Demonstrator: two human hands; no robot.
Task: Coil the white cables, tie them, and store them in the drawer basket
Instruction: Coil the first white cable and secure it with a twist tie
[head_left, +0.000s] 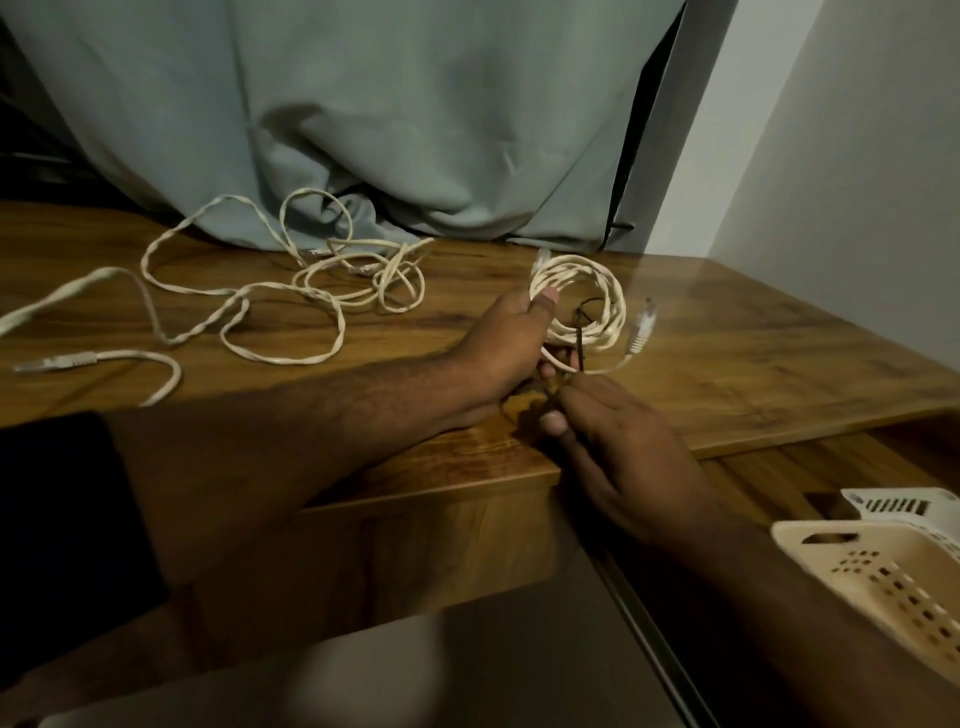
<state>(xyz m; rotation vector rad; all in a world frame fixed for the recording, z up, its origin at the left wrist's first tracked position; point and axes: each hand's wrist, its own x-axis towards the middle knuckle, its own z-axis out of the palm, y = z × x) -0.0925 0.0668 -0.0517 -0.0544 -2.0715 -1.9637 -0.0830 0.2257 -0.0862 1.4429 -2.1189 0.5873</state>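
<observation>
- head view: left hand (511, 332) grips the coiled white cable (582, 306) on the wooden desk (727, 353).
- right hand (613, 441) pinches a thin dark tie (579, 338) crossing the coil.
- 1 loose white cable (249, 301) lies left of the left hand.
- cream basket (883, 571) sits right of the right hand.

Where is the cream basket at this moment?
In the head view, the cream basket sits at the lower right edge, below the wooden table, just right of the right hand.
</observation>
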